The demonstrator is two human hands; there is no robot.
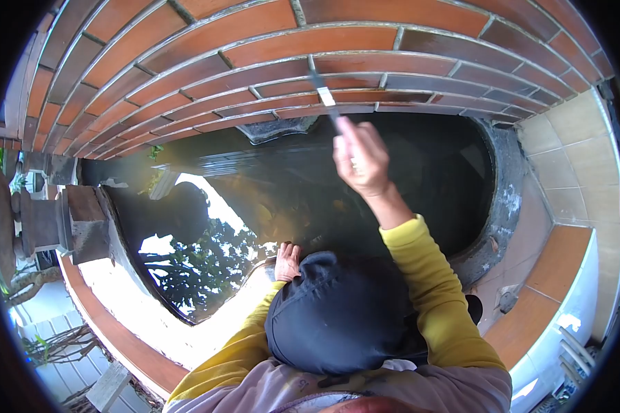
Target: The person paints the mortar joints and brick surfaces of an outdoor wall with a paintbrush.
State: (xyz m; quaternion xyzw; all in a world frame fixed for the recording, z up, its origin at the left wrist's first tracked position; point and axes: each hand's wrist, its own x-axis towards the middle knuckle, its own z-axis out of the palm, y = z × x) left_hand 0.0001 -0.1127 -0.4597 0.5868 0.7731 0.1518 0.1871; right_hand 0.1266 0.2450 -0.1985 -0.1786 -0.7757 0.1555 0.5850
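Note:
My right hand reaches out over the dark pond water, fingers wrapped around the handle of a slim paintbrush. A bright pale band shows partway along the brush, and its dark, blurred tip points at the lower courses of the brick wall. Down at the near rim of the pond, my left hand lies with its fingers stretched toward the water and holds nothing. Between my two yellow sleeves, dark cloth covers part of the near rim.
A grey stone block juts from the water at the wall's foot. The concrete rim curves around the right side. On the left stands a stone pedestal. An orange-tiled ledge is at lower right. Tree reflections cover the water at left.

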